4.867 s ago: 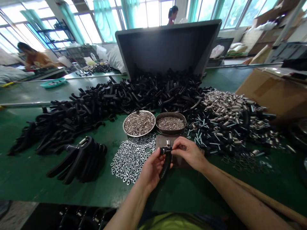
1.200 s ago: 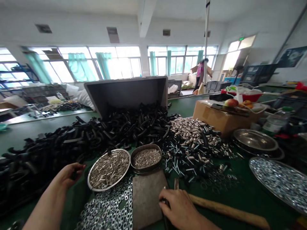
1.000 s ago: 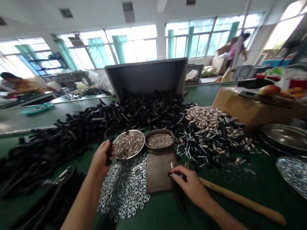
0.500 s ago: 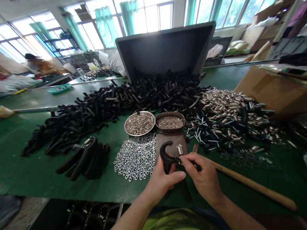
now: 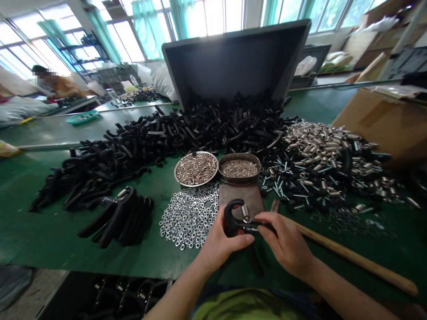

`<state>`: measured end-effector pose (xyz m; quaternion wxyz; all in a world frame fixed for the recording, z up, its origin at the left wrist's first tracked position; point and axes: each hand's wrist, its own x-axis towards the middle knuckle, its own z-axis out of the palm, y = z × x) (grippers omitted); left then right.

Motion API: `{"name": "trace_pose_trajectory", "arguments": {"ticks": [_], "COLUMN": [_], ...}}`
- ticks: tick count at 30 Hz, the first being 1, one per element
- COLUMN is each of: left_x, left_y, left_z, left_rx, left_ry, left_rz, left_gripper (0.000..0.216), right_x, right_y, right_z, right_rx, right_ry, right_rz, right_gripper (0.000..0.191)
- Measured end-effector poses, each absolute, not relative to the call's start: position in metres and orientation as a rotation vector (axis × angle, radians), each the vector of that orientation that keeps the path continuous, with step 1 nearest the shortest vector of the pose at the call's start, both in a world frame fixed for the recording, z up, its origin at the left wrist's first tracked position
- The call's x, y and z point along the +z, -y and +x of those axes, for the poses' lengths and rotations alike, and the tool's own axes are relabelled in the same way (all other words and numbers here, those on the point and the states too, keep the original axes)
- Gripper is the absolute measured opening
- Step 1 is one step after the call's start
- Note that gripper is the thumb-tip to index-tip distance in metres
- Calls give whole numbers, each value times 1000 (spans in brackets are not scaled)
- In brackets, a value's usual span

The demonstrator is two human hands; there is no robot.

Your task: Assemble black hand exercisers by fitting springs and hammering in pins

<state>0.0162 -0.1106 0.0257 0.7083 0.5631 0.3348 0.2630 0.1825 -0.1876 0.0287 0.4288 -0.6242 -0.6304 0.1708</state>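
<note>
A black hand grip exerciser (image 5: 251, 226) with pale lettering on its side is between my hands, above the front edge of a metal plate (image 5: 240, 195). My left hand (image 5: 224, 242) is wrapped around its curved hook end, thumb stretched along the near side. With thumb and fingers my right hand (image 5: 282, 242) pinches the straight handle end. A coiled metal spring (image 5: 245, 212) stands at the hook's opening, tilted slightly; its lower seat is partly hidden. Left of the plate, many small metal nuts (image 5: 188, 218) lie spread out.
A round dish of metal pins (image 5: 196, 169) and an oval tin of small parts (image 5: 239, 168) stand behind the plate. Black handles (image 5: 200, 129) are heaped before a grey bin (image 5: 233, 62). Springs (image 5: 316, 146) lie right; a wooden-handled hammer (image 5: 350, 255) lies beside my right hand. Grip exercisers (image 5: 120, 215) are stacked left.
The spring has come down closer to the black handle and tilts left now. The exerciser has turned so its lettered side shows. My right fingers have shifted from the spring to the handle.
</note>
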Motion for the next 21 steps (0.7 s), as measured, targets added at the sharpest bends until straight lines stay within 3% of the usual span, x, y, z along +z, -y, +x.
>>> {"name": "trace_pose_trajectory", "arguments": {"ticks": [4, 6, 13, 21], "left_x": [30, 29, 9, 7], "left_y": [103, 104, 119, 111], "left_z": [8, 7, 9, 13], "left_rx": [584, 540, 731, 556], "left_ry": [-771, -750, -887, -809], "left_rz": [1647, 1750, 1675, 1690], "left_gripper": [85, 86, 80, 80], "right_x": [26, 29, 38, 31], "right_y": [176, 168, 160, 163], "right_z": [181, 177, 156, 162], "right_rx": [1196, 1349, 830, 393], "right_ry": [1333, 1331, 1554, 1998], "right_rz": [-1597, -1477, -1826, -1932], "right_gripper": [36, 35, 21, 23]}}
